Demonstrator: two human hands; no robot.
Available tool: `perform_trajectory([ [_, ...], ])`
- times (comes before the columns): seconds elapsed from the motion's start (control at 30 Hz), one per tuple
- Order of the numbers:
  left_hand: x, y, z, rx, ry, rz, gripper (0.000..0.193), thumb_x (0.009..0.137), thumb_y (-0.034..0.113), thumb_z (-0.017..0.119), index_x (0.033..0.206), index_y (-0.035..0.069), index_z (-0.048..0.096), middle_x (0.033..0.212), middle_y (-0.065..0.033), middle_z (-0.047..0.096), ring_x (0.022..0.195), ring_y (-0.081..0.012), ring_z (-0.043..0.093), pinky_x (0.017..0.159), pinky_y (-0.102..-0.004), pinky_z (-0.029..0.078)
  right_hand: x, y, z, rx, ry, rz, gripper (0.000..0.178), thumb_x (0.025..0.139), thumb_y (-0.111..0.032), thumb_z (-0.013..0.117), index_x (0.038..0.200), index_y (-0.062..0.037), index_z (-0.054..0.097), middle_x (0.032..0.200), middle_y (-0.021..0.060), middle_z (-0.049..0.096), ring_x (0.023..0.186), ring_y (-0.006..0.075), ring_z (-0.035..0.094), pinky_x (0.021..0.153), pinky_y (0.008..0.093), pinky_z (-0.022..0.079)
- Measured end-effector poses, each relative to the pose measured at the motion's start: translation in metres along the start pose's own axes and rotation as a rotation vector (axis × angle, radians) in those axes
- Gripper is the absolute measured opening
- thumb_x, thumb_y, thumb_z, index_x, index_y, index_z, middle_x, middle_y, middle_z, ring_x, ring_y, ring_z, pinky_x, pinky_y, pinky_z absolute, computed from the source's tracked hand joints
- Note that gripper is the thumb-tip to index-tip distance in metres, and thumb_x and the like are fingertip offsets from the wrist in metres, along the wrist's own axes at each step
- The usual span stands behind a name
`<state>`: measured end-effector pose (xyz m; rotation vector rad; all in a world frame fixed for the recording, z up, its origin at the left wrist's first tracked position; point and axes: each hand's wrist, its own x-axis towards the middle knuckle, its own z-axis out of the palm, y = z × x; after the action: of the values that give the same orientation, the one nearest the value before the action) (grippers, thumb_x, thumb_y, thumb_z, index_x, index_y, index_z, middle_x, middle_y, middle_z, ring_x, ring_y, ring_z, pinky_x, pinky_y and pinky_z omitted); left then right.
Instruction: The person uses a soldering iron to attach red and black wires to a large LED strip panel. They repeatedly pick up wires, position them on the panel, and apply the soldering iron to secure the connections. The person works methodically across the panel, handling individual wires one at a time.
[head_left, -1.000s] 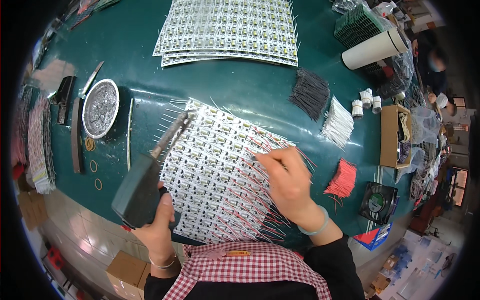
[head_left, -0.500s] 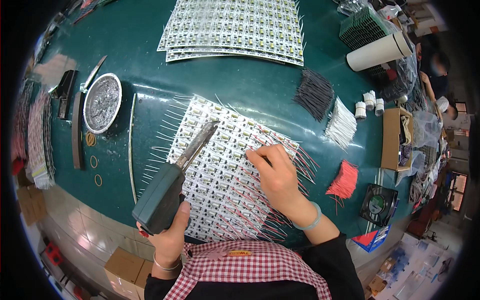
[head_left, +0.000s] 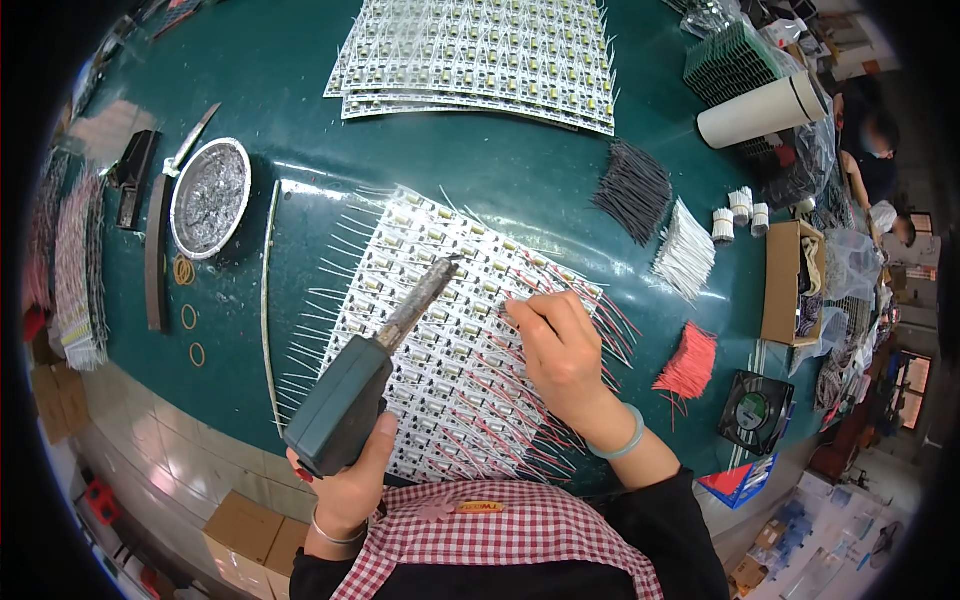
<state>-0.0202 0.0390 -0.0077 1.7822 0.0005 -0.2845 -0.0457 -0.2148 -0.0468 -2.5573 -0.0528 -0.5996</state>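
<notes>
Green soldering gun (head_left: 350, 400), clamped in left hand (head_left: 350, 480), tip near right hand (head_left: 560, 350) pinching wire.

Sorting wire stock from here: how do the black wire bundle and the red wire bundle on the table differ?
The black wire bundle lies far from the right hand, near the white tube; the red wire bundle lies closer, beside the fan. Black looks larger. Both are loose, cut lengths on the green table.

A soldering gun (head_left: 375, 375) slants across the wired circuit panel (head_left: 440, 340), blocking the left approach. Bare green tabletop (head_left: 300, 120) lies open between panel and the stacked panels (head_left: 480, 55) beyond. To the right, black wires (head_left: 632, 188), white wires (head_left: 686, 262) and red wires (head_left: 690, 362) crowd the way; a foil dish (head_left: 208, 196) stands left.
</notes>
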Motion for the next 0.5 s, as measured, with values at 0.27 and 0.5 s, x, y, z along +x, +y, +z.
perform_trajectory([
  [0.27, -0.005, 0.017, 0.006, 0.088, -0.118, -0.176, 0.022, 0.079, 0.005, 0.078, 0.097, -0.004, 0.071, 0.084, -0.0096, 0.069, 0.069, -0.0117, 0.062, 0.061, -0.0262, 0.050, -0.001, 0.001, 0.005, -0.017, 0.014, 0.000, 0.032, 0.070, 0.005, 0.066, 0.102, 0.0023, 0.065, 0.091, 0.0101, 0.060, 0.079, 0.0261, 0.059, 0.061, 0.0345, 0.050],
  [0.5, 0.003, 0.019, 0.017, 0.096, -0.175, 0.029, 0.017, 0.078, 0.001, 0.075, 0.092, -0.005, 0.069, 0.079, -0.0075, 0.064, 0.064, -0.0090, 0.058, 0.056, -0.0244, 0.045, -0.002, 0.001, 0.006, -0.035, 0.023, 0.003, 0.032, 0.069, 0.005, 0.066, 0.101, 0.0013, 0.065, 0.091, 0.0096, 0.060, 0.079, 0.0255, 0.059, 0.060, 0.0339, 0.050],
])
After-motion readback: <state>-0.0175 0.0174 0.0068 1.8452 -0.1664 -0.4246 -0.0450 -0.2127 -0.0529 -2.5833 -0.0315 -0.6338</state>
